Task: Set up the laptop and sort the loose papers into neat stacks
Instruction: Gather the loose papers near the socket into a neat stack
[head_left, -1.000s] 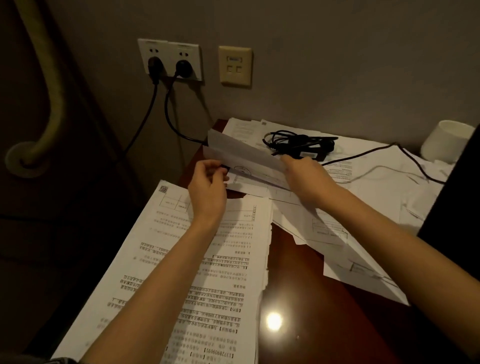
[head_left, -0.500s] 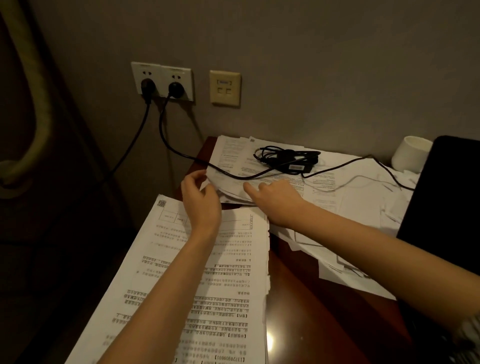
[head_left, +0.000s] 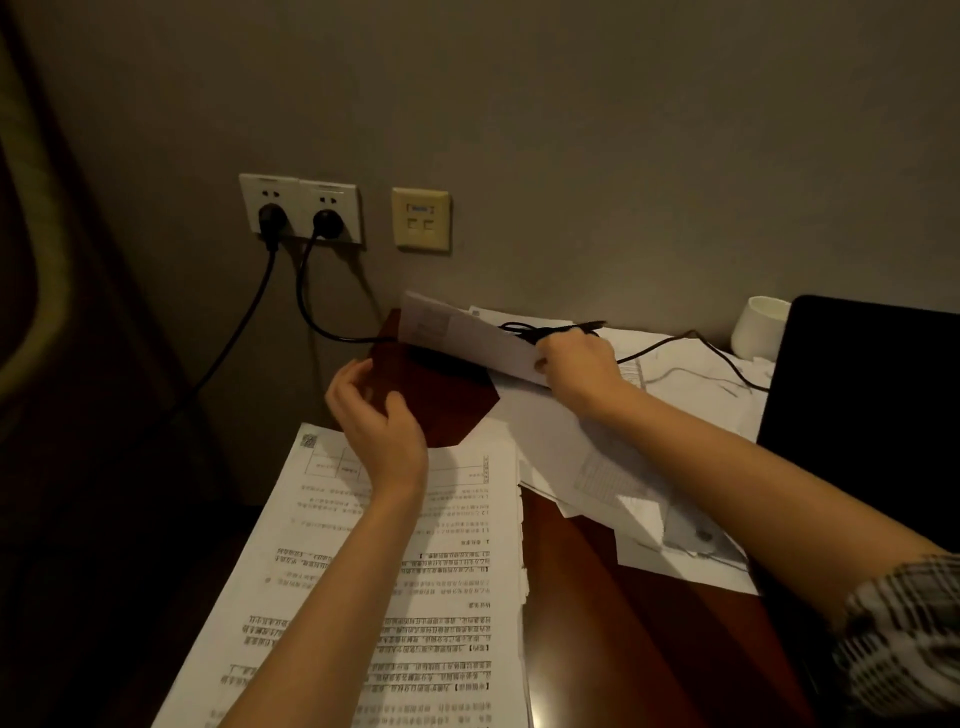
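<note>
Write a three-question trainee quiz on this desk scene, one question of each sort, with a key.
1. True or false: the right hand grips a lifted sheet.
2. What is the left hand holding? A) a pen B) nothing C) a cup
3. How many black plugs sit in the white wall sockets?

Key: 1 true; 2 B, it hovers above the printed stack with fingers loosely curled; 3 two.

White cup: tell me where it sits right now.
In the head view the white cup stands at the far right of the desk against the wall, just left of the dark laptop and behind the loose papers.
</note>
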